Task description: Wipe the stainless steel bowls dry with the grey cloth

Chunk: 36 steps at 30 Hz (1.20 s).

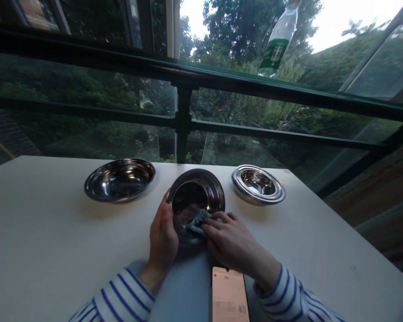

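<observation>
A shiny metal bowl (190,192) is held tilted above the white table, its inside facing me. My left hand (164,235) grips its left rim, thumb on the near side and the other fingers mostly hidden behind. In my right hand (230,239) is a bunched grey-green cloth (199,221), pressed against the lower inside of the bowl. To the left lies a wider metal bowl (121,181). On the right sits a stack of smaller metal bowls (259,184).
A phone (230,295) with a lit screen lies near the table's front, below my right hand. Beyond the white table (53,241) runs a dark green railing (221,76). A plastic bottle (277,47) with a green label stands on the railing.
</observation>
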Motion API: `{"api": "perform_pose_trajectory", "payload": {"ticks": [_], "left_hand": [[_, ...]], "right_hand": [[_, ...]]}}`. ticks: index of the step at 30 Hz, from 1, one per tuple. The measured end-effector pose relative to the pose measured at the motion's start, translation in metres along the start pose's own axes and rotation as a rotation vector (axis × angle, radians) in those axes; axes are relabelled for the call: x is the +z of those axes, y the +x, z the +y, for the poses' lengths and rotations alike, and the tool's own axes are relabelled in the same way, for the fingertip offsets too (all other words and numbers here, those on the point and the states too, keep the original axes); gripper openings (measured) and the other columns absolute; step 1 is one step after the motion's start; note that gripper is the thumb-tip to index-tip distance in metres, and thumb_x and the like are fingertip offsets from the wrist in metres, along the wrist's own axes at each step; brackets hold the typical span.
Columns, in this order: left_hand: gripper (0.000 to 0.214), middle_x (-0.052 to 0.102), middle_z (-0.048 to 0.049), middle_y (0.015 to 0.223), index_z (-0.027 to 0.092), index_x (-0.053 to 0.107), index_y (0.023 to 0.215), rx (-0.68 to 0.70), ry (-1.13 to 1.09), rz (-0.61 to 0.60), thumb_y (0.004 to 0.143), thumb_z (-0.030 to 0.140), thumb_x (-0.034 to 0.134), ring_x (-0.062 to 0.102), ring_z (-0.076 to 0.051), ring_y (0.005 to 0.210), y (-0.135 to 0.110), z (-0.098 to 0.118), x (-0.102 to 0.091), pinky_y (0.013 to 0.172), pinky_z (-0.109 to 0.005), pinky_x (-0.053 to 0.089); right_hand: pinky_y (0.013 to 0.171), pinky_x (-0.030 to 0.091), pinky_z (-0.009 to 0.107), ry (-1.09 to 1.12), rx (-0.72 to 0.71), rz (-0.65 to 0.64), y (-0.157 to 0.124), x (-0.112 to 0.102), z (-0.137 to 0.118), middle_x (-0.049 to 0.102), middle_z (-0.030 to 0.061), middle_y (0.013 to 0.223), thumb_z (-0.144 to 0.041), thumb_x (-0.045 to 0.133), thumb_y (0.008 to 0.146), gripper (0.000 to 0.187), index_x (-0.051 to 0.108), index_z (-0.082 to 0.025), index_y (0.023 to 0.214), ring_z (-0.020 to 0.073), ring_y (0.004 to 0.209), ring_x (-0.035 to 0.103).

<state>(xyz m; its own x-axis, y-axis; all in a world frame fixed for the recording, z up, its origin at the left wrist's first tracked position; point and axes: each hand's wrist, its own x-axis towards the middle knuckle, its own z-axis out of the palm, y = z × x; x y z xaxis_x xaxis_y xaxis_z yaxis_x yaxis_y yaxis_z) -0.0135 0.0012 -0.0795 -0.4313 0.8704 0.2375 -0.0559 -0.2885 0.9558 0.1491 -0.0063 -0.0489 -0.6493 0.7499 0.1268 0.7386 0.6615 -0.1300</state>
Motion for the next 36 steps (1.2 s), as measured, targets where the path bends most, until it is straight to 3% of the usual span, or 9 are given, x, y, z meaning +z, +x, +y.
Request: {"api": "perform_pose_trajectory", "payload": {"ticks": [4, 8, 11, 14, 17, 22, 27, 36], "left_hand": [[0.049, 0.055, -0.0027, 0.132, 0.021, 0.053, 0.127, 0.015, 0.025, -0.014, 0.089, 0.047, 0.035, 0.043, -0.019, 0.126, -0.001, -0.001, 0.003, 0.104, -0.029, 0.031], [0.05, 0.057, -0.0033, 0.129, 0.02, 0.053, 0.126, -0.007, -0.017, -0.015, 0.089, 0.048, 0.035, 0.046, -0.02, 0.122, -0.001, -0.002, 0.003, 0.102, -0.03, 0.034], [0.05, 0.058, -0.0036, 0.128, 0.02, 0.053, 0.125, -0.028, -0.019, -0.004, 0.088, 0.049, 0.036, 0.049, -0.021, 0.12, 0.001, -0.001, 0.001, 0.101, -0.03, 0.035], [0.05, 0.058, -0.0037, 0.127, 0.02, 0.053, 0.125, -0.04, -0.026, 0.005, 0.088, 0.048, 0.035, 0.048, -0.02, 0.121, 0.005, 0.001, 0.0, 0.102, -0.029, 0.034], [0.046, 0.058, -0.0025, 0.127, 0.021, 0.055, 0.123, -0.071, -0.105, -0.002, 0.088, 0.046, 0.037, 0.046, -0.019, 0.122, 0.008, 0.001, 0.002, 0.103, -0.029, 0.032], [0.048, 0.066, -0.0027, 0.113, 0.022, 0.058, 0.118, -0.225, -0.305, 0.009, 0.085, 0.052, 0.04, 0.055, -0.018, 0.112, 0.012, -0.004, 0.005, 0.098, -0.031, 0.038], [0.061, 0.07, -0.0071, 0.091, 0.013, 0.062, 0.105, -0.326, -0.202, -0.019, 0.078, 0.063, 0.039, 0.062, -0.021, 0.094, 0.016, -0.011, -0.001, 0.09, -0.034, 0.044], [0.031, 0.066, -0.0036, 0.064, 0.016, 0.063, 0.068, -0.373, 0.078, 0.034, 0.073, 0.045, 0.055, 0.059, -0.023, 0.071, 0.027, -0.008, -0.021, 0.071, -0.033, 0.043]], "right_hand": [[0.081, 0.038, 0.039, 0.005, 0.017, 0.0, -0.001, 0.0, 0.002, 0.066, 0.0062, 0.103, -0.016, 0.046, 0.084, 0.022, 0.061, -0.019, 0.1, 0.0254, 0.101, 0.05], [0.086, 0.04, 0.033, 0.256, -0.143, 0.021, 0.004, 0.004, -0.021, 0.059, 0.0048, 0.12, -0.017, 0.044, 0.086, 0.037, 0.048, -0.017, 0.123, 0.0208, 0.102, 0.049], [0.088, 0.039, 0.034, 0.266, -0.172, 0.031, 0.005, 0.005, -0.024, 0.053, 0.0055, 0.129, -0.02, 0.045, 0.086, 0.045, 0.04, -0.017, 0.131, 0.021, 0.107, 0.047], [0.086, 0.038, 0.037, 0.148, -0.116, -0.009, 0.0, -0.001, -0.012, 0.062, 0.0047, 0.115, -0.02, 0.046, 0.087, 0.035, 0.05, -0.021, 0.122, 0.022, 0.105, 0.049], [0.086, 0.039, 0.035, 0.169, -0.101, -0.043, -0.002, -0.007, -0.007, 0.065, 0.0033, 0.106, -0.018, 0.045, 0.087, 0.026, 0.056, -0.022, 0.11, 0.0212, 0.1, 0.051], [0.089, 0.041, 0.032, 0.46, -0.243, 0.026, 0.026, -0.006, -0.029, 0.059, 0.0085, 0.11, -0.014, 0.041, 0.088, 0.025, 0.05, -0.016, 0.111, 0.0193, 0.1, 0.051], [0.089, 0.042, 0.031, 0.647, -0.219, 0.164, 0.058, 0.001, -0.039, 0.057, 0.0086, 0.101, -0.013, 0.035, 0.091, 0.022, 0.05, -0.014, 0.108, 0.0178, 0.096, 0.051], [0.078, 0.042, 0.027, 0.404, -0.257, -0.111, 0.039, -0.013, -0.025, 0.063, 0.0076, 0.094, -0.011, 0.041, 0.086, 0.019, 0.055, -0.014, 0.099, 0.0174, 0.084, 0.055]]}}
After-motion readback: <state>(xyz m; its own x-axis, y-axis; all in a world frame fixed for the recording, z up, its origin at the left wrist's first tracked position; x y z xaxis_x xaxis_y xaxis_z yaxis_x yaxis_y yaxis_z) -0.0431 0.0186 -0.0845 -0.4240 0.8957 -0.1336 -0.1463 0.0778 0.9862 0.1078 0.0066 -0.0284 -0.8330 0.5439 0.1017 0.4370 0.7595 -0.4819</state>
